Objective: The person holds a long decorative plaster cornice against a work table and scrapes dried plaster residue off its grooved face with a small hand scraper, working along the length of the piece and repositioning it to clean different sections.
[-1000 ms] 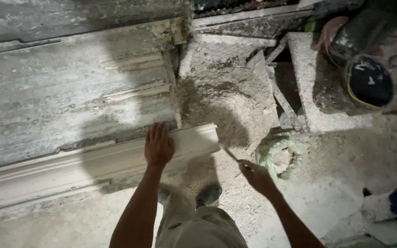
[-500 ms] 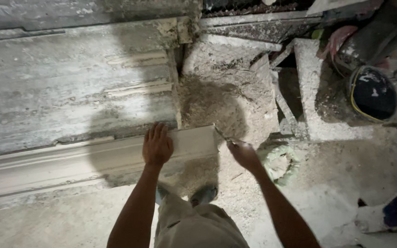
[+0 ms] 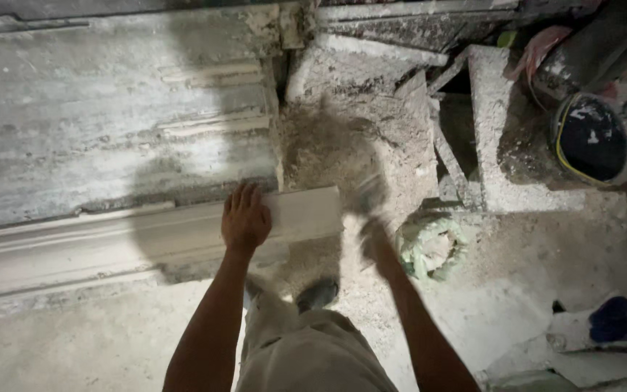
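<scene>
A long white plaster moulding [image 3: 110, 243] lies along the front edge of a dusty grey slab [image 3: 110, 131]. My left hand [image 3: 244, 218] rests flat on top of the moulding, close to its right end. My right hand [image 3: 375, 243] is blurred by motion just off that end, fingers closed around a small thin tool [image 3: 366, 194] whose tip is smeared near the moulding's end face. What the tool is cannot be made out. My shoes [image 3: 317, 294] stand below the end of the moulding.
A heap of plaster rubble [image 3: 350, 138] fills the gap right of the slab. A green-white crumpled sack [image 3: 429, 243] lies beside my right hand. A white block [image 3: 495, 131], a dark round helmet-like object [image 3: 589, 138] and a blue rag [image 3: 611, 319] sit to the right.
My right hand has swung from lower right up toward the moulding's right end and is now blurred. My left hand has stayed pressed on the moulding.
</scene>
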Demonstrator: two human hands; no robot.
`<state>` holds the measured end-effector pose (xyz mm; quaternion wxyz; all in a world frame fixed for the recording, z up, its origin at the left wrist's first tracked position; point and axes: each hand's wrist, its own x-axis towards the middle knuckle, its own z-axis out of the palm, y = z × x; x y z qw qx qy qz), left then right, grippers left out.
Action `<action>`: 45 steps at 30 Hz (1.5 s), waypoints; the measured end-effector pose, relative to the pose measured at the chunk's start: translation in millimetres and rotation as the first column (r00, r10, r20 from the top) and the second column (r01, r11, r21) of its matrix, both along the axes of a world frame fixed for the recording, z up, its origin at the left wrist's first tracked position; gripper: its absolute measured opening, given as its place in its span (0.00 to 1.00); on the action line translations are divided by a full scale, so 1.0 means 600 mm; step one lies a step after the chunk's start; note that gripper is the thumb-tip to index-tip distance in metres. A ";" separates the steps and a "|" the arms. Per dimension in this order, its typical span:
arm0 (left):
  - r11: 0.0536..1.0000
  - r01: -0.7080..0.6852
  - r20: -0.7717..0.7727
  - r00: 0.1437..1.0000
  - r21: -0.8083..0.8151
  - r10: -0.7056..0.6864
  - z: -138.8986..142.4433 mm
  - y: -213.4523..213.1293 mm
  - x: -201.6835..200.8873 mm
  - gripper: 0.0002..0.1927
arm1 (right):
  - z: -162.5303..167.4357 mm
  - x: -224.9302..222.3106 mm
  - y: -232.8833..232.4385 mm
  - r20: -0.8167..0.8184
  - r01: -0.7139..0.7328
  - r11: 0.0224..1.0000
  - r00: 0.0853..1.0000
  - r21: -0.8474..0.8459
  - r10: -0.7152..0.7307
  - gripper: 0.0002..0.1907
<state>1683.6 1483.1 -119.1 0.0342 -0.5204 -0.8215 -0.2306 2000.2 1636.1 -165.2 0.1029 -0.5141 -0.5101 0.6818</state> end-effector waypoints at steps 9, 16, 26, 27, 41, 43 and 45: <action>1.000 -0.004 -0.037 0.999 -0.031 0.003 0.001 -0.001 0.001 0.22 | 0.066 -0.032 -0.018 0.059 -0.151 0.982 0.986 -0.112 0.158 0.21; 0.998 0.032 -0.051 0.998 0.061 -0.029 0.009 -0.003 -0.002 0.22 | 0.096 -0.039 -0.037 0.189 -0.039 0.999 0.981 -0.003 0.038 0.21; 0.997 0.003 -0.097 0.995 0.077 0.004 0.013 -0.002 0.002 0.23 | -0.005 0.012 0.011 0.159 -0.218 0.971 0.960 -0.099 0.231 0.23; 0.997 0.006 -0.084 0.996 0.072 0.000 0.014 -0.003 0.001 0.23 | -0.003 0.011 0.016 0.084 -0.112 0.994 0.990 -0.011 0.113 0.23; 0.999 0.021 -0.047 0.999 0.029 -0.020 0.010 -0.001 0.001 0.20 | 0.106 -0.012 0.014 0.208 -0.440 0.896 0.873 -0.049 0.441 0.30; 1.000 0.016 -0.052 0.999 -0.003 -0.016 0.008 -0.001 0.000 0.21 | 0.097 -0.003 0.036 0.221 -0.422 0.900 0.872 -0.111 0.437 0.31; 1.000 0.012 -0.059 0.998 -0.018 -0.013 0.008 -0.002 0.000 0.21 | 0.085 0.003 0.051 0.150 -0.261 0.962 0.951 -0.081 0.271 0.32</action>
